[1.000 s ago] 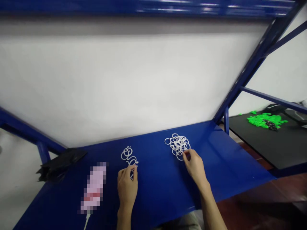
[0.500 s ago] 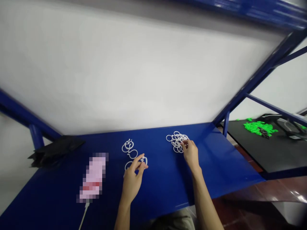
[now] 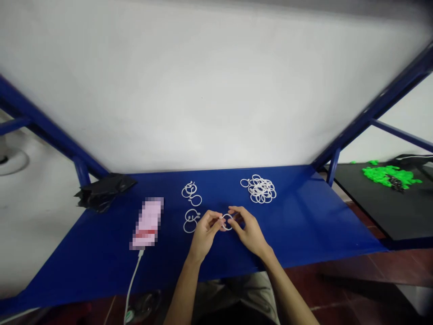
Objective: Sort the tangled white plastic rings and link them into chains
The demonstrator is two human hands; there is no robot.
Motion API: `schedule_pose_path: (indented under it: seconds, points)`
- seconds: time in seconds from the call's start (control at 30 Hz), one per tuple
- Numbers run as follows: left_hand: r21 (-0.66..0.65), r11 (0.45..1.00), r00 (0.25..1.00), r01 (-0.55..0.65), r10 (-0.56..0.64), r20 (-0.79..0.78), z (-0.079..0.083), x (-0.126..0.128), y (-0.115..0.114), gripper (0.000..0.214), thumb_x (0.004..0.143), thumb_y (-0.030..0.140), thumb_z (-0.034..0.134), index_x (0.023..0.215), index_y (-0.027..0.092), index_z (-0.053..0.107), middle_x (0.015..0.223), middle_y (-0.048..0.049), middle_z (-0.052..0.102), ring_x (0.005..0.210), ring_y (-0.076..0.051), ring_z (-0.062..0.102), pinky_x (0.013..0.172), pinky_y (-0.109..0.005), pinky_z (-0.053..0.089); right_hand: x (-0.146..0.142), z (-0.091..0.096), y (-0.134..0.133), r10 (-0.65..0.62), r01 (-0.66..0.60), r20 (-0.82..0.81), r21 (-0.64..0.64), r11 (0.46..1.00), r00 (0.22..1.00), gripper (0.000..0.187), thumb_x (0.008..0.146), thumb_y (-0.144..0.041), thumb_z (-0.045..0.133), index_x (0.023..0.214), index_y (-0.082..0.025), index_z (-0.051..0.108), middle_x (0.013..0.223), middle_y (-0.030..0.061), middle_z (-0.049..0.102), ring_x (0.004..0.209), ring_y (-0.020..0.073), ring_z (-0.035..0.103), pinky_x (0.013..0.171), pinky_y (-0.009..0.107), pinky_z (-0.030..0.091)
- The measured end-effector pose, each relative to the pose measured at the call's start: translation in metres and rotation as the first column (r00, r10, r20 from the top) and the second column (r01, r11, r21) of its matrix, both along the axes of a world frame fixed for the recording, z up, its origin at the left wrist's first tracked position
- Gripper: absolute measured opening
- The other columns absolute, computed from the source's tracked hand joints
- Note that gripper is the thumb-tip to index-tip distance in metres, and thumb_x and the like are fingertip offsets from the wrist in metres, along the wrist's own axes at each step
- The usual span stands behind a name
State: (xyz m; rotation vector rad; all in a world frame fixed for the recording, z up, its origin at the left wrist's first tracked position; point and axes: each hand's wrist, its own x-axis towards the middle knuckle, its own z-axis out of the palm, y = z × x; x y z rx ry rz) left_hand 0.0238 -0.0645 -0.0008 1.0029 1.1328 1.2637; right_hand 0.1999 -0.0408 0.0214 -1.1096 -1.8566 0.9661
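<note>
Between my two hands, over the front half of the blue table (image 3: pixel 291 234), is a white curtain ring (image 3: pixel 228 228). My left hand (image 3: pixel 207 230) pinches its left side, where the ends of the ring appear to be. The thumb and fingers of my right hand (image 3: pixel 248 230) grip its right side. Just left of my left hand lie two overlapping white rings (image 3: pixel 190 225). Behind those is a small group of white rings (image 3: pixel 195 200) with knobbed ends. A heaped pile of white rings (image 3: pixel 262 189) lies farther back on the right.
A pink blurred object (image 3: pixel 149 221) with a white cable (image 3: pixel 131 284) lies on the left. Black plastic (image 3: pixel 104 189) is crumpled at the back left corner. Blue frame bars (image 3: pixel 358 124) slope up at both sides. Green pieces (image 3: pixel 387 175) lie on a dark table (image 3: pixel 365 198) at right.
My right hand has left the ring pile and come down to meet my left hand. My left hand has moved right, away from the rings on the left. Both hands now hold one ring.
</note>
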Motion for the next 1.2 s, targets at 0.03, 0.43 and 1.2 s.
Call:
schedule_pose_path:
  seconds: [0.03,0.43,1.2]
  points:
    - [0.002,1.0,1.0,-0.005,0.005,-0.007,-0.003,0.001,-0.001,0.036,0.084,0.049,0.072,0.096,0.018,0.059,0.086,-0.0019,0.069,0.074,-0.016,0.069,0.074,-0.032,0.058,0.002,-0.002,-0.003,0.022,-0.022,0.014,0.054,0.998,1.0,0.033,0.095,-0.032,0.061,0.127,-0.023,0.06,0.122,0.0096,0.066,0.098,0.0187,0.067,0.087,0.034,0.056]
    - [0.077,0.997,0.957,-0.022,0.043,-0.288,-0.008,0.023,-0.005,0.028,0.092,0.047,0.062,0.097,0.019,0.062,0.088,-0.0022,0.067,0.074,-0.014,0.062,0.069,-0.025,0.049,0.017,-0.031,-0.013,-0.091,0.09,-0.035,-0.014,0.996,0.995,0.028,0.101,-0.038,0.05,0.119,-0.023,0.067,0.09,0.0044,0.076,0.079,0.0189,0.073,0.077,0.03,0.058]
    - [0.105,0.989,0.921,0.1,-0.052,-0.386,-0.003,0.042,0.009,0.023,0.09,0.04,0.061,0.08,0.02,0.067,0.076,-0.0015,0.069,0.069,-0.016,0.062,0.067,-0.026,0.048,0.042,-0.032,-0.002,0.085,-0.093,-0.127,-0.055,0.994,0.988,0.027,0.1,-0.04,0.055,0.084,-0.021,0.065,0.071,-0.0001,0.069,0.065,0.0142,0.066,0.062,0.023,0.048]
